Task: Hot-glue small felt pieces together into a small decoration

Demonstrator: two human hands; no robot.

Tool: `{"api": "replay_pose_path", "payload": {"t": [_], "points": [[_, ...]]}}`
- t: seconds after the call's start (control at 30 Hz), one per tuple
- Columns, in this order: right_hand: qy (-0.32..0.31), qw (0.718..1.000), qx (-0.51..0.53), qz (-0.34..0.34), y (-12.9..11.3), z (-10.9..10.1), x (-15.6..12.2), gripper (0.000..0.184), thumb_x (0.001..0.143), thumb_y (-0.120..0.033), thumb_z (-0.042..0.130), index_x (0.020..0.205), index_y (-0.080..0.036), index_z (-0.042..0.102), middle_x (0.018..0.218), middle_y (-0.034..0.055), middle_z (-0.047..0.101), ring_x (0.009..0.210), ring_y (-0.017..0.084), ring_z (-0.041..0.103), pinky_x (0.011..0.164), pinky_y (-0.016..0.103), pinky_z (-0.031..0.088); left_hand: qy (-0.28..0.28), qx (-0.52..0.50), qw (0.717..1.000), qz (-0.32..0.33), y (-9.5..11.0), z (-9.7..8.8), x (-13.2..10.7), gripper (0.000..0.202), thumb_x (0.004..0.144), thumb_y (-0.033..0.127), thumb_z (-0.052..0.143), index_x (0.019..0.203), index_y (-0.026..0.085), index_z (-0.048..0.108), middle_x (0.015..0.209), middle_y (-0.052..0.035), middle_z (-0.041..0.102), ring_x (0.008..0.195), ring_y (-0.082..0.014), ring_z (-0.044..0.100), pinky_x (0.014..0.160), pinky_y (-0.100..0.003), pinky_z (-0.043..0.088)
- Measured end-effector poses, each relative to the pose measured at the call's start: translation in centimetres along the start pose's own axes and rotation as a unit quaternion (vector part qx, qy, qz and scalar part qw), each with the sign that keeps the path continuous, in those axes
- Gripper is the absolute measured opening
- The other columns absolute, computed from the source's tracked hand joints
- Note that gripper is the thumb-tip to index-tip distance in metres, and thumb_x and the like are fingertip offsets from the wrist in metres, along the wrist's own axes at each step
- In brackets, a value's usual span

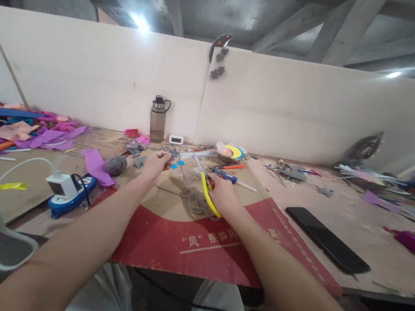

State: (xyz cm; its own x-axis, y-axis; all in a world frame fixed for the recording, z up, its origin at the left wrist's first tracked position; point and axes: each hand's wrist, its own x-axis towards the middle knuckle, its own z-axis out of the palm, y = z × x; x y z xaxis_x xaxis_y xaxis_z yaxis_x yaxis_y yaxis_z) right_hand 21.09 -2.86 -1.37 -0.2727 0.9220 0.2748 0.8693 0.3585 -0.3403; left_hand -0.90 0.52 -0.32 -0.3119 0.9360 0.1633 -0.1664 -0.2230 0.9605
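My right hand (223, 194) is closed around yellow-handled scissors (208, 190), whose blades point up and away toward the middle of the table. My left hand (156, 163) is pinched on a small dark grey piece (173, 153) held just above the cardboard. A tangle of thin grey wire or thread (194, 202) lies on the cardboard between my two hands. Small blue scraps (176, 164) sit beside it.
Red-and-brown cardboard (166, 241) covers the table. Left: purple and pink felt scraps (44, 133), a grey yarn ball (115, 164), a white charger on a blue base (69, 191). Back: a water bottle (158, 119), a glue gun (227, 175). Right: a black phone (328, 239).
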Motion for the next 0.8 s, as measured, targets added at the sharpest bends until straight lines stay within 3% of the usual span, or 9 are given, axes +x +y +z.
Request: {"api": "replay_pose_path", "payload": {"t": [0.2,0.33,0.57,0.67,0.73,0.8], "points": [[0.016,1.0,-0.008,-0.009,0.5,1.0,0.2,0.028,0.077,-0.032,0.053,0.101,-0.02,0.06,0.082,0.0084,0.067,0.073,0.02,0.061,0.06,0.025,0.036,0.017,-0.044,0.999,0.015,0.6,-0.5,0.6,0.021,0.057,0.022,0.07,0.063,0.014,0.052,0.057,0.0018,0.054,0.051,-0.0066,0.052,0.047,-0.017,0.037],[0.012,0.997,0.033,-0.071,0.1,1.2,0.2,0.035,0.075,-0.033,0.057,0.107,-0.019,0.057,0.08,0.0052,0.065,0.072,0.017,0.059,0.062,0.024,0.037,-0.004,-0.066,0.998,0.022,1.2,0.1,0.1,0.019,0.056,0.02,0.067,0.064,0.015,0.05,0.055,0.0026,0.054,0.051,-0.0075,0.054,0.046,-0.017,0.037],[-0.023,0.991,0.032,-0.13,-0.6,1.2,0.0,0.03,0.075,-0.025,0.059,0.104,-0.017,0.06,0.095,0.0074,0.064,0.089,0.016,0.057,0.079,0.026,0.04,-0.051,-0.077,0.995,0.046,2.5,1.0,-1.3,0.018,0.059,0.017,0.062,0.068,0.016,0.047,0.059,0.0027,0.058,0.04,-0.0037,0.044,0.04,-0.015,0.03],[0.021,0.99,0.017,-0.135,-0.6,0.9,0.0,0.019,0.079,-0.028,0.055,0.091,-0.016,0.064,0.094,0.009,0.063,0.093,0.018,0.055,0.088,0.032,0.038,-0.079,-0.077,0.993,0.037,2.3,1.4,-1.6,0.019,0.06,0.019,0.065,0.073,0.015,0.053,0.06,0.0017,0.06,0.041,-0.0036,0.044,0.042,-0.016,0.033],[0.063,0.988,0.076,-0.119,-0.9,0.7,0.1,0.022,0.082,-0.031,0.052,0.092,-0.016,0.064,0.098,0.0092,0.062,0.095,0.018,0.054,0.09,0.033,0.037,-0.103,-0.061,0.992,0.027,1.8,1.9,-1.8,0.02,0.06,0.021,0.068,0.075,0.014,0.057,0.062,0.0007,0.061,0.042,-0.0031,0.044,0.043,-0.016,0.035],[0.072,0.973,0.197,-0.091,-1.2,0.4,0.2,0.027,0.084,-0.036,0.047,0.099,-0.017,0.061,0.099,0.0078,0.062,0.09,0.016,0.055,0.085,0.031,0.041,-0.134,-0.025,0.99,0.028,1.0,2.4,-2.1,0.022,0.061,0.024,0.069,0.079,0.013,0.06,0.064,-0.0003,0.062,0.042,-0.0035,0.044,0.044,-0.017,0.035]]}}
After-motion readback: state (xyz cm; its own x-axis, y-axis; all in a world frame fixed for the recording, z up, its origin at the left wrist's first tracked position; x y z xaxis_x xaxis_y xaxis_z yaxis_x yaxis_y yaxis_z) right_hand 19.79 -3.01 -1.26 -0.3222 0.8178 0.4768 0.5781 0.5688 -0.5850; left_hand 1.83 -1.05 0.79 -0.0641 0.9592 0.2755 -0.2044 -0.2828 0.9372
